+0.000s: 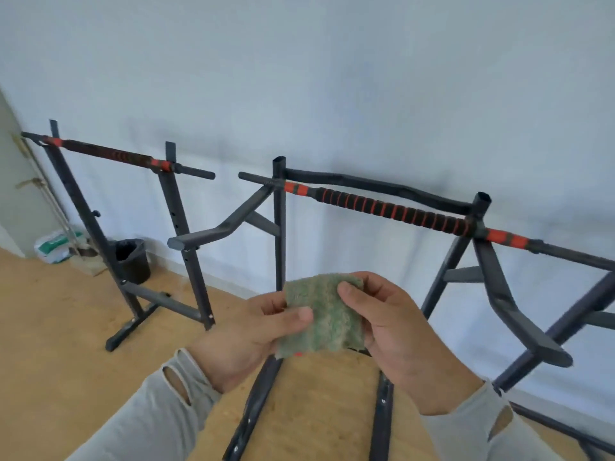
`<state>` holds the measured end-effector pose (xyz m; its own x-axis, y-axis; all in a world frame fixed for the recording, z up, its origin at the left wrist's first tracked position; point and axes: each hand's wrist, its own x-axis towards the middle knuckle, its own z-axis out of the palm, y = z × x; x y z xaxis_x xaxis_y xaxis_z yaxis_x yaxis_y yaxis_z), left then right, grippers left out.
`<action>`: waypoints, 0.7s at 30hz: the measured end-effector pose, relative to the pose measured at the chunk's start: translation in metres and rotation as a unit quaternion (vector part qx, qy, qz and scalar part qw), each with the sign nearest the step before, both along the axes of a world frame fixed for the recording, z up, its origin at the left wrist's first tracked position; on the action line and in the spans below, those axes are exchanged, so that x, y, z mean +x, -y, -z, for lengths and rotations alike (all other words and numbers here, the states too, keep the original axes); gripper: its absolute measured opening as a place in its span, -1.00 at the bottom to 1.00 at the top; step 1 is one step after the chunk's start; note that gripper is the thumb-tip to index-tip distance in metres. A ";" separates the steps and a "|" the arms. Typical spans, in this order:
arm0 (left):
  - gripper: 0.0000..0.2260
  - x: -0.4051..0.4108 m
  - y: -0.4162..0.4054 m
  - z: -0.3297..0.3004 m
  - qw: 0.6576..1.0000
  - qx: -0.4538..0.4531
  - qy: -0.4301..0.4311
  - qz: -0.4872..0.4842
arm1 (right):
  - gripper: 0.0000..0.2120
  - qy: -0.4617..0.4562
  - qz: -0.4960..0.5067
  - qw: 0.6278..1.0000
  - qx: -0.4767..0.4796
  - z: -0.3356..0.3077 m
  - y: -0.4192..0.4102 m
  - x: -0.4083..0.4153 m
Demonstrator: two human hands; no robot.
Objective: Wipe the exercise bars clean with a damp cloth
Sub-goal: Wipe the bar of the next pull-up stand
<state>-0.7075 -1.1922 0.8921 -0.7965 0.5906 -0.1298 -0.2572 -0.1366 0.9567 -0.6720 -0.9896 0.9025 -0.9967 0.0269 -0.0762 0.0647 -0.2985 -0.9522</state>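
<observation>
A green cloth [327,314] is held up in front of me by both hands. My left hand [253,337] pinches its left edge between thumb and fingers. My right hand [392,324] pinches its right side, thumb on top. Beyond the cloth stands a dark metal exercise frame with a black-and-red wrapped bar [392,207] running from upper left to lower right. A second frame with a similar wrapped bar [106,153] stands further left against the wall. Both hands are below and in front of the near bar, apart from it.
A black bin [131,259] and a white bag [55,246] sit on the wooden floor by the wall at left. The near frame's angled handles [519,314] jut out at right, and its base rails [381,420] lie below my hands.
</observation>
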 end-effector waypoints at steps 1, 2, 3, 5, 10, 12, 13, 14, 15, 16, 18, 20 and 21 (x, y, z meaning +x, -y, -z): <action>-0.61 -0.007 -0.003 0.004 1.000 0.015 -0.008 0.001 | -0.86 0.010 0.024 1.000 -0.003 0.001 0.003 -0.005; -0.64 -0.016 -0.007 0.007 0.999 0.039 -0.008 -0.018 | -0.88 0.018 0.046 0.999 0.004 0.003 0.005 -0.009; -0.65 -0.024 -0.010 0.007 0.997 0.068 0.003 -0.047 | -0.90 0.025 0.067 0.997 0.014 0.005 0.006 -0.012; -0.69 -0.041 -0.015 0.006 0.989 0.111 0.008 -0.095 | -0.91 0.035 0.100 0.993 0.043 0.007 0.005 -0.015; -0.80 -0.071 -0.038 -0.012 0.992 0.043 -0.099 -0.066 | -0.89 0.036 0.135 0.977 0.163 -0.008 -0.017 -0.011; -0.89 -0.078 -0.048 -0.023 0.988 0.008 -0.152 0.024 | -0.79 0.035 0.101 0.976 0.190 -0.022 -0.030 -0.009; -0.90 -0.081 -0.053 -0.029 0.979 -0.017 -0.184 0.083 | -0.69 0.035 0.078 0.979 0.183 -0.030 -0.037 -0.009; -0.89 -0.083 -0.060 -0.034 0.965 -0.047 -0.218 0.139 | -0.59 0.041 0.060 0.981 0.181 -0.038 -0.045 -0.010; -0.88 -0.087 -0.067 -0.039 0.947 -0.080 -0.259 0.174 | -0.56 0.051 0.045 0.979 0.194 -0.047 -0.052 -0.011; -0.87 -0.092 -0.075 -0.043 0.931 -0.110 -0.294 0.185 | -0.59 0.059 0.030 0.974 0.218 -0.055 -0.058 -0.013; -0.87 -0.102 -0.092 -0.049 0.929 -0.115 -0.308 0.169 | -0.77 0.073 0.035 0.964 0.254 -0.067 -0.072 -0.018; -0.84 -0.112 -0.108 -0.049 0.964 -0.050 -0.214 0.151 | -0.88 0.075 0.090 0.963 0.243 -0.069 -0.088 -0.023; -0.84 -0.116 -0.117 -0.046 0.977 -0.009 -0.155 0.144 | -0.90 0.073 0.120 0.962 0.235 -0.068 -0.096 -0.026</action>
<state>-0.8236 -1.0751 0.9383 -0.6004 0.7958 0.0787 0.0197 -0.0837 0.9963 -0.6983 -0.8933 0.9708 -0.9373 0.3204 -0.1372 0.1903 0.1406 -0.9716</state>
